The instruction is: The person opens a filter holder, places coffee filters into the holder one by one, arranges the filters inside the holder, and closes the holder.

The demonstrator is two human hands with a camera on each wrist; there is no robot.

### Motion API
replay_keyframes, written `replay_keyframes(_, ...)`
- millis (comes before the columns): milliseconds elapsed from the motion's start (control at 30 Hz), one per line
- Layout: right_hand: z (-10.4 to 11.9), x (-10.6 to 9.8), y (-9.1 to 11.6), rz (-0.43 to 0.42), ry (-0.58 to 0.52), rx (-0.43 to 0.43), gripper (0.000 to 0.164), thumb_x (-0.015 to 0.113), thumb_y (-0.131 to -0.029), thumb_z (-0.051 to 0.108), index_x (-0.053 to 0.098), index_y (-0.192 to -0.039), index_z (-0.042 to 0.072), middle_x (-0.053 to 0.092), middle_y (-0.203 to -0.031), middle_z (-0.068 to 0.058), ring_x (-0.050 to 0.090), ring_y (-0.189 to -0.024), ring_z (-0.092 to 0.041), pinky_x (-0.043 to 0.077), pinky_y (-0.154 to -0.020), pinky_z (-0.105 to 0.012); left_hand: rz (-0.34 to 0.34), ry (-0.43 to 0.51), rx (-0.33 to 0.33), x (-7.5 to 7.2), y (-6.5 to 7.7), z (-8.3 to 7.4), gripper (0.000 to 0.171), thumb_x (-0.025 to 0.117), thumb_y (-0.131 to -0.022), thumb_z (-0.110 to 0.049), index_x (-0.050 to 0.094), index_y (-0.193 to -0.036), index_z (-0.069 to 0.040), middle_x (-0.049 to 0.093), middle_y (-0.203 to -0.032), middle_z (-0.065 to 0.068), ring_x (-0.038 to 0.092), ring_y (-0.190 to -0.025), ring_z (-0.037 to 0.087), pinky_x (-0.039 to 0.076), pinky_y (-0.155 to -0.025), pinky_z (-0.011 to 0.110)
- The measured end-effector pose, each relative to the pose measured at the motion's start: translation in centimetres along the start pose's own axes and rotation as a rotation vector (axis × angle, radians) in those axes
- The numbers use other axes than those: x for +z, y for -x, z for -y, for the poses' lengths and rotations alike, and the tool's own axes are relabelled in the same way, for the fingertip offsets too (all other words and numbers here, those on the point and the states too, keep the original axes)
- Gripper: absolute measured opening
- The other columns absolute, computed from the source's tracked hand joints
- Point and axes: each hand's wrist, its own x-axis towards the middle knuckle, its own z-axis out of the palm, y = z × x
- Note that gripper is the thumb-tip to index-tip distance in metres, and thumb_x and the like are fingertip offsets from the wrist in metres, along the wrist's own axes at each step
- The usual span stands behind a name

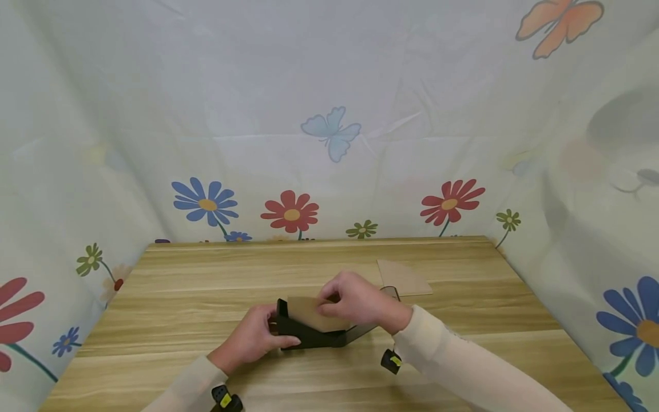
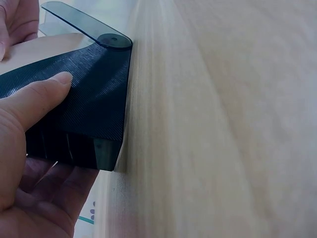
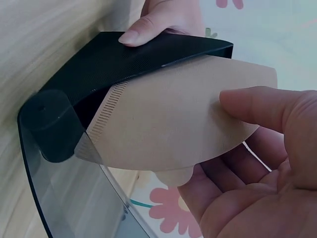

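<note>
A black coffee filter holder (image 1: 309, 336) with fine ribbed sides stands on the wooden table, its smoky see-through lid (image 3: 54, 183) swung open to the right. My left hand (image 1: 252, 335) grips the holder's left end, thumb on the near side and fingers behind. Brown paper coffee filters (image 3: 168, 116) with a crimped edge sit partly inside the holder and stick out of its opening. With thumb and fingers, my right hand (image 1: 355, 300) pinches them by the curved upper part. How many filters are in the grip, I cannot tell.
Behind my right hand, more flat brown filter paper (image 1: 404, 278) lies on the table (image 1: 206, 274). A pale cloth (image 1: 257, 103) printed with flowers and butterflies hangs around the table's back and sides.
</note>
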Motion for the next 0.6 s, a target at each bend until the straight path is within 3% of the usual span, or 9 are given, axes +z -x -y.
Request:
replay_keyframes(200,-0.1,0.6,-0.2,0.023,-0.009,-0.003,0.022,0.072,-0.096,0.009,0.072,-0.073,0.011,0.041,-0.061,0.009,0.036,-0.056,-0.005,0.032,-0.056,-0.021,-0.005,-0.003,0.021,0.0,-0.1,0.1,0.034,0.089,-0.081,-0.029,0.071,-0.104,-0.014,0.074,-0.096,-0.002,0.068,-0.080,0.006,0.054,-0.068,0.023)
replay_keyframes(600,-0.2,1.4,-0.5,0.031,-0.021,-0.006,0.026,0.070,-0.096,0.009,0.068,-0.070,0.011,0.042,-0.061,0.010,0.035,-0.054,-0.003,0.032,-0.055,-0.020,0.005,0.002,0.000,-0.2,0.0,-0.2,0.037,0.089,-0.081,-0.031,0.070,-0.109,-0.016,0.074,-0.101,-0.004,0.069,-0.085,0.008,0.055,-0.073,0.023)
